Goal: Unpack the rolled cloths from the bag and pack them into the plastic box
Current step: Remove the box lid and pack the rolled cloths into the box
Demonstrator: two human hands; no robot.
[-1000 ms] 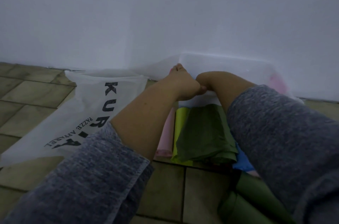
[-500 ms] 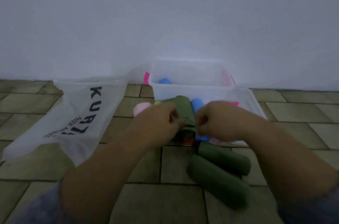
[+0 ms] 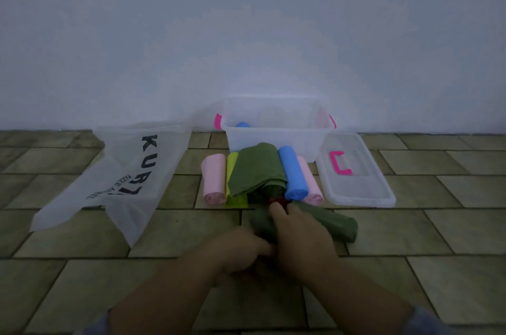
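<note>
A clear plastic box (image 3: 273,140) with pink handles stands against the wall; a blue roll (image 3: 243,124) lies inside it. In front of the box lie a pink roll (image 3: 213,179), a yellow-green roll (image 3: 232,170), a loose dark green cloth (image 3: 256,167), a blue roll (image 3: 292,172) and another pink roll (image 3: 310,184). Closer to me lie two dark green rolls; one (image 3: 331,221) is free on the right. Both my left hand (image 3: 241,249) and my right hand (image 3: 298,238) grip the nearer dark green roll (image 3: 261,221). The flat white bag (image 3: 123,175) lies at the left.
The box's clear lid (image 3: 364,186) with a pink clip lies on the floor to the right of the box. A white wall closes off the far side. Tiled floor stretches left, right and near me.
My hands have drawn back from the pile by the box toward me, onto the nearer dark green roll. The view has pulled back, showing more floor and the lid.
</note>
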